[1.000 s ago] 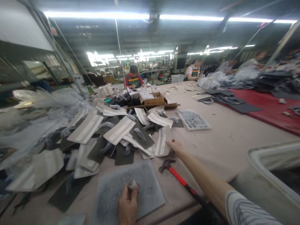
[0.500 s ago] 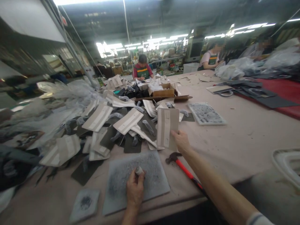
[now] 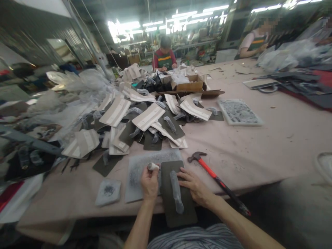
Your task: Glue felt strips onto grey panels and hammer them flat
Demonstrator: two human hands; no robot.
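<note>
A dark olive panel (image 3: 168, 204) with a wrapped handle strip along its middle lies face up on the grey mat (image 3: 137, 169) at the table's near edge. My right hand (image 3: 195, 188) rests on the panel's right side, fingers spread flat. My left hand (image 3: 149, 182) is closed around a small metal punch-like tool (image 3: 153, 166) just left of the panel. A red-handled hammer (image 3: 215, 178) lies on the table right of my right hand.
A heap of similar panels (image 3: 145, 117), pale side or dark side up, covers the table's middle and left. A small grey pad (image 3: 108, 191) lies left of the mat, a patterned board (image 3: 240, 112) far right. Cardboard box (image 3: 190, 84) and other seated workers beyond.
My right hand lifted a panel off the heap, turned it over and laid it dark side up on the grey mat. The camera has tilted downward. My left hand stayed on its tool.
</note>
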